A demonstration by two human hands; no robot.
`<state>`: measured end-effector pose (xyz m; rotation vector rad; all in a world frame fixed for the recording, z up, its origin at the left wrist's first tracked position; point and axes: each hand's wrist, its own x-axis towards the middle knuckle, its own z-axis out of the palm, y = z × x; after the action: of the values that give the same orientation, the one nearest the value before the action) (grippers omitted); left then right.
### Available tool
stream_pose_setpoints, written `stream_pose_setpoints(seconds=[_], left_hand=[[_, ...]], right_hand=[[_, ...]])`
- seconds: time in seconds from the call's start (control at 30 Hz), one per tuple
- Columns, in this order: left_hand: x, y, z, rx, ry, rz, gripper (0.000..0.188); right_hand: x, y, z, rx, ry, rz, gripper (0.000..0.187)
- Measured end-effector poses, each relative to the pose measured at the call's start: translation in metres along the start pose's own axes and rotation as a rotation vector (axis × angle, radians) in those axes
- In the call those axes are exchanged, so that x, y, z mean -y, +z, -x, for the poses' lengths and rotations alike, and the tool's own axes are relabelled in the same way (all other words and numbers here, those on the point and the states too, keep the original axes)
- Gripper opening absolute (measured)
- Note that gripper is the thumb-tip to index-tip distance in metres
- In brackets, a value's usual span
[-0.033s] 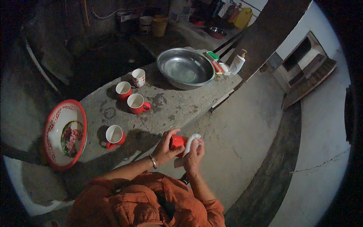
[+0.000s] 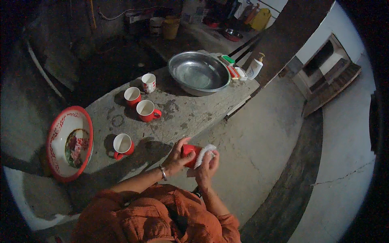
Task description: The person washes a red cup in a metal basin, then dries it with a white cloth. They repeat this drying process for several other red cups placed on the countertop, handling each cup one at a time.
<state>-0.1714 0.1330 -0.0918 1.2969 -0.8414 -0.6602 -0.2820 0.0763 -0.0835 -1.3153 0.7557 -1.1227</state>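
Note:
My left hand (image 2: 176, 160) grips a red mug (image 2: 191, 155) by its side, just off the near edge of the concrete counter. In my right hand (image 2: 207, 166) is a white cloth (image 2: 205, 155), pinched and pressed against the mug's right end. The mug lies tilted, and its opening is hidden by the cloth and fingers. On the counter to the left stands another red mug (image 2: 123, 146), upright with a white inside. Farther back are two more red mugs, one with its handle to the right (image 2: 148, 111) and one behind it (image 2: 132, 97), beside a white patterned mug (image 2: 148, 83).
A large metal basin (image 2: 198, 75) rests on the counter (image 2: 182, 117). Right of it are a green-topped brush or sponge (image 2: 227, 60), small dishes and a white pump bottle (image 2: 255, 67). At left, a red-rimmed enamel basin (image 2: 69, 143) leans tilted. Buckets (image 2: 170, 28) stand farther back.
The red mug and the cloth have shifted very slightly in my hands. Both hands keep their hold.

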Motion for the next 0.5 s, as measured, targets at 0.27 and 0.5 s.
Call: stream_pose_setpoints(seconds=[0.27,0.5], left_hand=[[0.007,0.0,0.004,-0.034,-0.239,0.083,0.039],[-0.02,-0.004,0.004,0.021,0.537,-0.42,0.04]], right_hand=[[0.005,0.01,0.019,0.057,-0.283,0.049,0.022],[0.011,-0.005,-0.021,0.014,0.398,-0.217,0.021]])
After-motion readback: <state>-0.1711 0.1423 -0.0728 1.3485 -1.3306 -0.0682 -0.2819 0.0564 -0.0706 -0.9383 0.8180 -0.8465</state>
